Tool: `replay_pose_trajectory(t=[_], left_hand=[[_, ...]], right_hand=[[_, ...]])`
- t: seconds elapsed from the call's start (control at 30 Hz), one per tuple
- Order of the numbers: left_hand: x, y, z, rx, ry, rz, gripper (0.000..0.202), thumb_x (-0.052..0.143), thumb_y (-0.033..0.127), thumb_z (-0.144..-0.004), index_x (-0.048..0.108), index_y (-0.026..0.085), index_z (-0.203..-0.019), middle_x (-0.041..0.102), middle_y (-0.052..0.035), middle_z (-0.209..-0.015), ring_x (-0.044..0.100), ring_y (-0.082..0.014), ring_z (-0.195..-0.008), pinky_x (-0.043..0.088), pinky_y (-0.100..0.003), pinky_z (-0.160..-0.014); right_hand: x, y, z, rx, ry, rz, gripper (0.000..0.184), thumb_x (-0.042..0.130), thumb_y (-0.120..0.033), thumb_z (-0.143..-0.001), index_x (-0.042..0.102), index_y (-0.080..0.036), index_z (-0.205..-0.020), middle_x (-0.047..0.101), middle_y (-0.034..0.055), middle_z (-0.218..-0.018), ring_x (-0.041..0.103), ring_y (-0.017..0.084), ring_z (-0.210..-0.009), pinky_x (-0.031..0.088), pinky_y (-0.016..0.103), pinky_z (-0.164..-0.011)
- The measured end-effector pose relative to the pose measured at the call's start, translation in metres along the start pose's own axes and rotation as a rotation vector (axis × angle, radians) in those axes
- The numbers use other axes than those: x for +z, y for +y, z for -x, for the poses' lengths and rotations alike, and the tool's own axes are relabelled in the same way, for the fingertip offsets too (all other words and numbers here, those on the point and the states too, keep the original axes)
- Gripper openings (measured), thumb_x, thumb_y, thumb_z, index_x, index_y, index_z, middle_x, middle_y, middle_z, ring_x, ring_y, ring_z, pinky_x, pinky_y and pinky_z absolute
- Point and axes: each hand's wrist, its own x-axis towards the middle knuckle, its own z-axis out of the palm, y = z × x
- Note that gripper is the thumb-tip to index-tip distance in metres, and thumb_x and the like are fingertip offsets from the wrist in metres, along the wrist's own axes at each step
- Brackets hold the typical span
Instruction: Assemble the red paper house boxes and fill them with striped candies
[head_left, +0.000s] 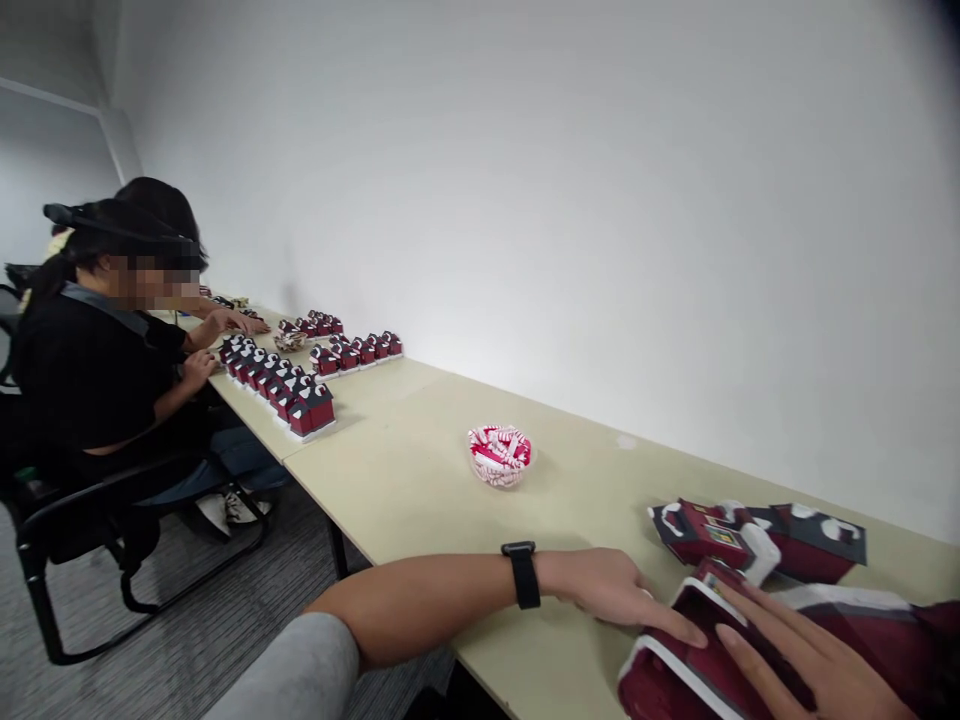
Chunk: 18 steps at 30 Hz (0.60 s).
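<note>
Left grip (611, 590): finger on red house (714, 662); hold unclear
Right grip (821, 645): fingers over it; hold unclear
Dark-roofed houses (814, 560): just beyond both grips, crowding them
Bowl (502, 470): left of left grip, apart
House rows (281, 385), co-worker (97, 370): far left of grips

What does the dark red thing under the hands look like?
The dark red thing has thick white edging, with dark red between two white edges. It looks like soft cloth, though that's unsure. It's tilted, at the lower right. A finger of the left hand touches it; the right hand lies over it. Part is hidden or cut off.
</note>
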Motion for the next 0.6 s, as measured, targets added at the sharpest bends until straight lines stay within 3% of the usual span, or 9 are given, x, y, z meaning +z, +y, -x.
replay_pose_trajectory(t=[0.13,0.27,0.4,0.53,0.6], left_hand=[[0.000,0.002,-0.004,-0.005,-0.053,-0.017,0.062,0.074,0.081,-0.065,0.067,0.021,-0.077,0.064,-0.0007,-0.085,0.059,-0.0222,-0.086,0.047,-0.035,-0.079],[0.000,0.003,-0.003,-0.005,-0.066,0.068,0.061,0.085,0.075,-0.057,0.067,0.021,-0.078,0.059,0.0004,-0.078,0.055,-0.0195,-0.077,0.044,-0.032,-0.069],[0.003,0.006,0.006,-0.029,-0.141,0.226,0.063,0.092,0.071,-0.047,0.066,0.020,-0.076,0.052,0.0016,-0.071,0.047,-0.0142,-0.064,0.031,-0.027,-0.055],[0.003,0.012,0.016,-0.017,-0.164,0.335,0.064,0.095,0.066,-0.045,0.061,0.020,-0.073,0.045,0.0041,-0.065,0.037,-0.0101,-0.056,0.020,-0.027,-0.049],[0.001,0.013,0.019,0.021,-0.138,0.384,0.063,0.097,0.060,-0.047,0.062,0.021,-0.081,0.046,0.0053,-0.066,0.035,-0.0091,-0.055,0.018,-0.027,-0.048]], right_hand=[[0.014,0.035,0.002,-0.006,-0.095,0.036,0.030,0.058,-0.043,-0.092,0.080,-0.025,-0.101,0.078,0.0101,-0.115,0.075,0.034,-0.107,0.065,0.048,-0.090],[0.015,0.046,0.008,-0.041,-0.166,0.041,0.031,0.056,-0.037,-0.092,0.080,-0.023,-0.105,0.074,0.0099,-0.127,0.070,0.034,-0.119,0.062,0.048,-0.097],[0.005,0.031,0.005,-0.006,-0.207,0.032,0.037,0.048,-0.033,-0.095,0.078,-0.021,-0.112,0.072,0.0123,-0.131,0.068,0.034,-0.123,0.056,0.052,-0.105],[-0.004,-0.002,-0.008,0.205,-0.193,0.021,0.051,0.037,-0.038,-0.100,0.070,-0.014,-0.131,0.066,0.0183,-0.138,0.062,0.036,-0.130,0.050,0.060,-0.110],[-0.009,-0.017,-0.014,0.306,-0.208,-0.024,0.056,0.035,-0.044,-0.100,0.068,-0.015,-0.135,0.063,0.0177,-0.143,0.057,0.035,-0.136,0.046,0.060,-0.114]])
